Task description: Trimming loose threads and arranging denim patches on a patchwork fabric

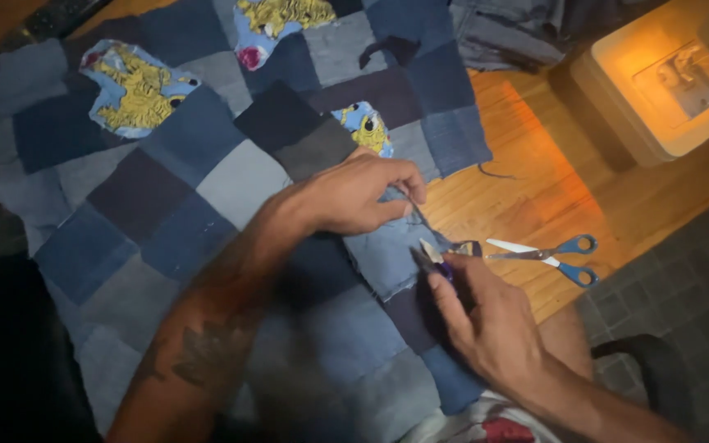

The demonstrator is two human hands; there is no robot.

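Head view, read from the left: a patchwork quilt point(207, 189) of denim squares in blues and greys is spread over a wooden table point(527, 189), with three light-blue patches printed in yellow near its far edge. One such patch point(135, 89) lies at far left, well apart from the hands. The quilt's near right corner lies under both hands, close to the person's lap.

Left hand point(350, 197) reaches across the quilt with its fingers closed in a pinch on the raw edge of a pale denim square point(383, 254), lifting it slightly. Just right and below, the right hand point(486, 324) is clenched round a small snipping tool point(436, 258) with a purple grip, its tip pointing at the pinched edge and almost touching it. Whether the blades are parted is too small to tell.

Further right, blue-handled scissors point(547, 254) lie open on the bare wood, near the tool but untouched. At far right stands a white sewing machine point(666, 82) under warm light.

The quilt looks soft and limp, heavy as a whole yet easy to lift at one corner. Denim frays and drapes, so a pinch close to the seam, as the left hand has it, probably keeps the edge taut; a grip farther in would likely let it sag.
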